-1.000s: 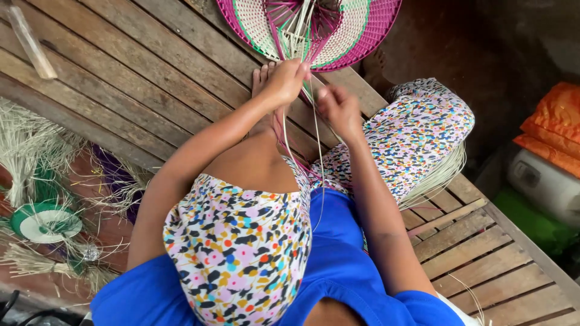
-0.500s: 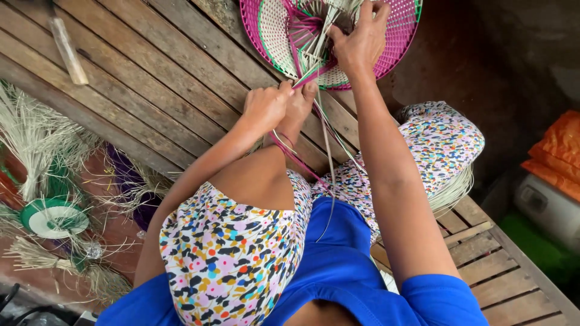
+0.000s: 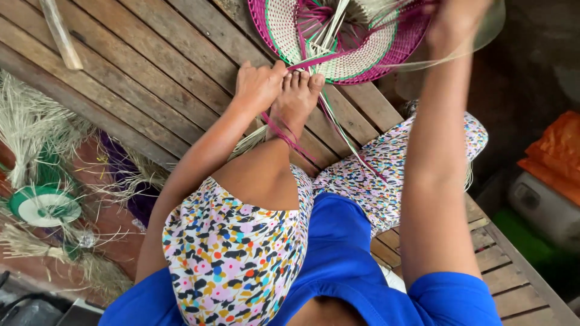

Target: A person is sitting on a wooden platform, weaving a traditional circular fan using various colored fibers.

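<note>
While our left hand (image 3: 258, 84) rests on the wooden platform (image 3: 151, 66), its fingers are curled and pinching the end of a pink strip (image 3: 329, 58) that runs out of the woven disc (image 3: 350, 42). Our bare foot (image 3: 296, 99) lies just beside those fingers, toes touching the rim of the disc. The disc, cream in the middle with pink and green bands, sits just beyond the fingertips, with loose cream and pink strips standing up from its centre. Our right hand (image 3: 456, 21) is raised over the disc's far edge, blurred, closed on a bundle of pale strips (image 3: 423, 60) that arcs back toward the disc. More pink strips (image 3: 284, 136) trail under the left wrist and across the foot. Well away from the left hand lie heaps of pale fibre (image 3: 30, 130) and a small green and white disc (image 3: 42, 205).
</note>
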